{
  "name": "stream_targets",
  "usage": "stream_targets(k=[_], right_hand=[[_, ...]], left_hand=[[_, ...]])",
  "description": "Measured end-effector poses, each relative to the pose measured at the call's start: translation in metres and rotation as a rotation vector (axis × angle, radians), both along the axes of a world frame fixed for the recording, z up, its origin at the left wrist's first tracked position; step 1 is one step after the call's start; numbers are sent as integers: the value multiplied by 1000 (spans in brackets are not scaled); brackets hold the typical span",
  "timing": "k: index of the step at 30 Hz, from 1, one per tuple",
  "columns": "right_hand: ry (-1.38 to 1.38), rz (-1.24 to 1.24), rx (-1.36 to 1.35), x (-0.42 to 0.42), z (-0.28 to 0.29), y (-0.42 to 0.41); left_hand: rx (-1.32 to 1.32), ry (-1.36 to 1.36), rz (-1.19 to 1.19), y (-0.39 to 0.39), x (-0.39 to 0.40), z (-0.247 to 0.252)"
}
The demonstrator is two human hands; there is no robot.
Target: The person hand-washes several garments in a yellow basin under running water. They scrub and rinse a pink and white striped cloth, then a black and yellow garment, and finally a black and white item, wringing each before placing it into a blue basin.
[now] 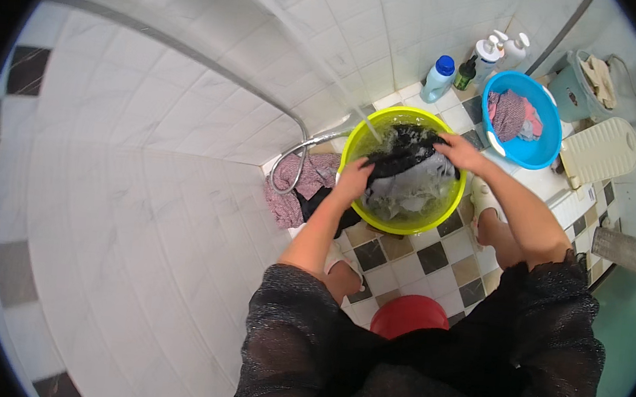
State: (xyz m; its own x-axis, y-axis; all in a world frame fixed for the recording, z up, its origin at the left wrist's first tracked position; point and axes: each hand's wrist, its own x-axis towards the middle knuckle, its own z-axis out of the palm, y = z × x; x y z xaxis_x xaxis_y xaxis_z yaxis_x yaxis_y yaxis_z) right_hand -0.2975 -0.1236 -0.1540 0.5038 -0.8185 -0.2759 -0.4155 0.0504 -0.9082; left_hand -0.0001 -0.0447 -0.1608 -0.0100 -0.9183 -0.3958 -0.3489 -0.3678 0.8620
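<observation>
A yellow-green plastic basin [409, 230] holds water, in which black cloth [404, 155] and grey cloth [410, 185] lie. At the basin's left side, my left hand [355, 180] grips an edge of the black cloth. My right hand [461, 152] holds the same cloth near the upper right rim, thumb and fingers closed on it. Both hands are just above the water. A stream of water [371, 125] falls into the basin near its upper left.
Pink patterned clothing [283, 207] lies left of the basin under a metal shower hose [302, 160]. At right are a blue basin [553, 134] with clothes, a washboard [600, 152] and a lidded bucket [574, 93]. Bottles [438, 81] line the wall. A red stool [409, 317] stands below.
</observation>
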Motion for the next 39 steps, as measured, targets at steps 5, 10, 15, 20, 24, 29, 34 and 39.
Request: stream_targets(k=[5, 10, 15, 20, 24, 29, 34, 39], right_hand=[[-318, -106, 9, 25, 185, 23], [-561, -121, -14, 30, 294, 56], [-580, -22, -68, 37, 307, 74], [-369, -76, 56, 42, 220, 86], [-301, -35, -73, 52, 146, 114], [-116, 103, -268, 62, 141, 120], [47, 217, -230, 49, 137, 117], [238, 386, -116, 37, 115, 102]], left_hand=[[-9, 426, 233, 29, -17, 204], [-224, 570, 272, 62, -16, 305], [-138, 756, 362, 73, -8, 315], [180, 822, 214, 90, -26, 228], [206, 580, -82, 96, -47, 168], [196, 407, -15, 88, -50, 131], [188, 723, 343, 84, -25, 116], [282, 875, 393, 70, -25, 149]])
